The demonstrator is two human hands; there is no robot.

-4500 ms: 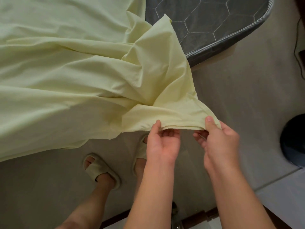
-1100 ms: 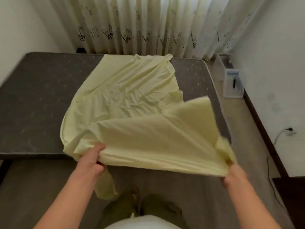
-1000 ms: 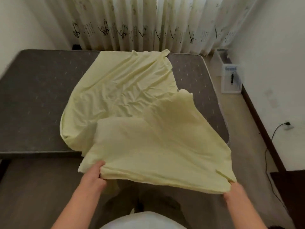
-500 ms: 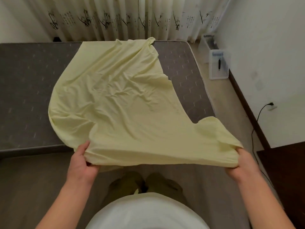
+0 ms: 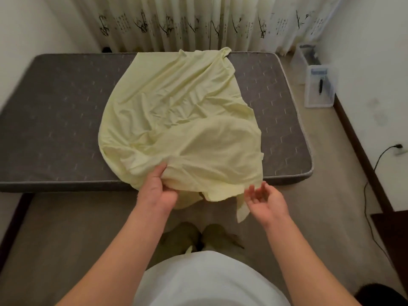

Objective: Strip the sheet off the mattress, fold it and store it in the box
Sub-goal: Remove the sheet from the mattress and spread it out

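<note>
A pale yellow sheet [image 5: 176, 120] lies crumpled and roughly doubled over on the bare grey mattress [image 5: 55, 120], its near edge hanging over the mattress's front side. My left hand [image 5: 157, 189] pinches the sheet's near edge, thumb on top. Just right of the hanging corner, my right hand [image 5: 265, 198] is open, palm up, fingers apart, holding nothing. A clear plastic box [image 5: 318, 85] stands on the floor to the right of the mattress, by the wall.
Patterned curtains [image 5: 198, 21] hang behind the mattress. A black cable [image 5: 373, 173] runs from a wall socket down the right side, next to a dark piece of furniture [image 5: 393, 235]. Beige floor [image 5: 66, 235] lies between me and the mattress.
The sheet, held taut between both hands half a second ago, now rests on the mattress. My right hand has let go of its corner and both hands have moved closer together.
</note>
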